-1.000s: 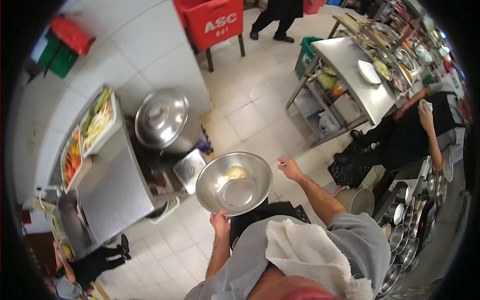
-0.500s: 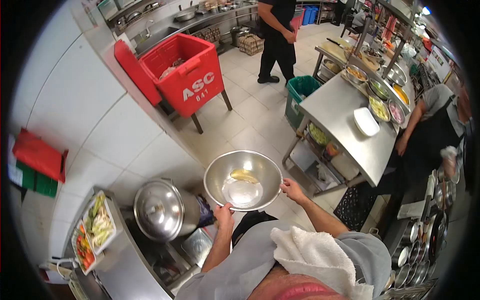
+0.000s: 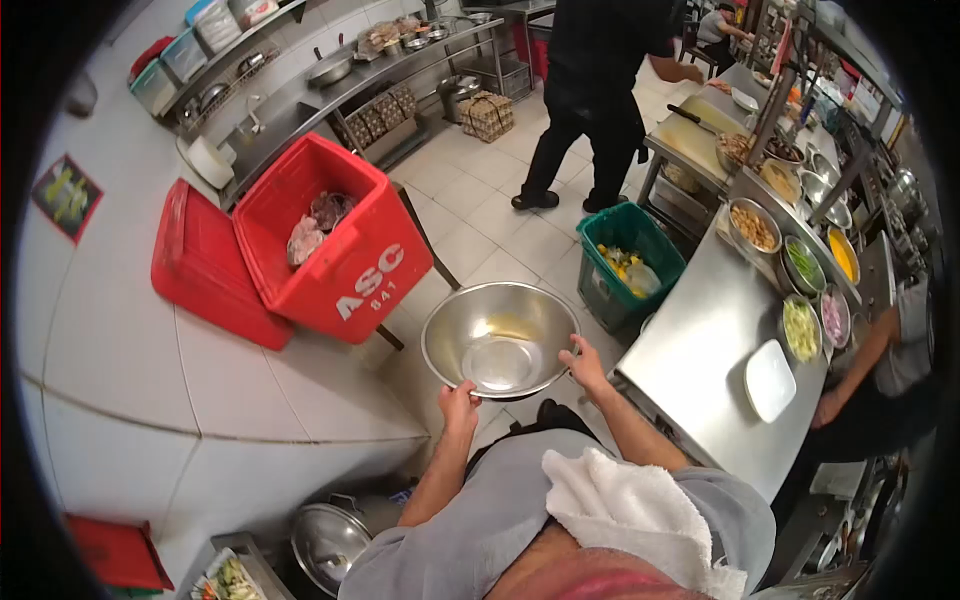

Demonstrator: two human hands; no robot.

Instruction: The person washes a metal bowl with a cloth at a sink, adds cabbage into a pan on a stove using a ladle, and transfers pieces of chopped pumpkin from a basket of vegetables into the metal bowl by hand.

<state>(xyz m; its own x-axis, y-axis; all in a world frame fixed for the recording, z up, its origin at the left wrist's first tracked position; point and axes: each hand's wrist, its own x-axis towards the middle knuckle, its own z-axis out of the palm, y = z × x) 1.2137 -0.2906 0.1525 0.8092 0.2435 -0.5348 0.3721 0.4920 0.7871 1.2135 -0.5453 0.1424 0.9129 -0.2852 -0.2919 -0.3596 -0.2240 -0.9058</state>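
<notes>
A wide steel mixing bowl [image 3: 500,365] is held out in front of me above the floor. Gripping its near-left rim is my left hand [image 3: 459,405], fingers closed on the edge. My right hand [image 3: 584,362] holds the right side of the rim, thumb and fingers around it. The bowl is tilted a little and looks bare inside, with a yellowish patch on its far wall that may be a reflection. A white towel [image 3: 630,510] hangs over my chest.
An open red cooler [image 3: 385,275] stands ahead left, its lid hanging. Ahead right is a green bin [image 3: 625,305] with scraps. A steel table [image 3: 690,350] on the right carries a white dish [image 3: 769,381] and bowls of cut food. A person [image 3: 590,100] in black walks ahead; another stands right.
I have moved forward with the bowl, so the red cooler, green bin and table are nearer. The lidded pot has slid back toward the lower edge. The person in black is farther into view.
</notes>
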